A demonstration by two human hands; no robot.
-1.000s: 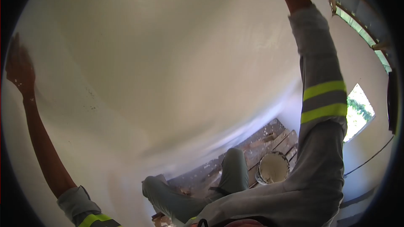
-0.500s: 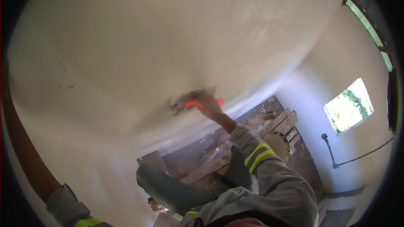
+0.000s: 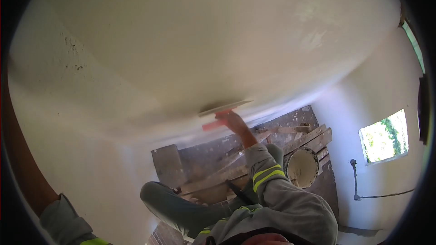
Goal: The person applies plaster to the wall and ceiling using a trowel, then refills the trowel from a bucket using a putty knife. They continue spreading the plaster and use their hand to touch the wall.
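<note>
My right hand (image 3: 231, 121) is closed around the red handle of a plastering trowel (image 3: 217, 110). The trowel's long flat blade is at the pale plastered wall (image 3: 150, 54), seen almost edge-on, with a dark shadow just above it. Motion blurs the handle a little. Up the left edge runs my left forearm (image 3: 23, 168), close to the wall, but the hand at its end lies outside the picture. Small dark pits (image 3: 72, 52) mark the wall at upper left, and a lighter smeared patch shows at upper right.
Beneath me, wooden planks (image 3: 302, 139) lie by a round bucket (image 3: 303, 168) with a crusted rim. A grey block-like piece (image 3: 168, 165) stands left of them. On the right wall are a bright window opening (image 3: 385, 137) and a dark conduit channel (image 3: 355, 181).
The trowel has tipped from blade flat against the wall to nearly edge-on, its handle now lower. My view has shifted, bringing more of the bucket and planks into sight.
</note>
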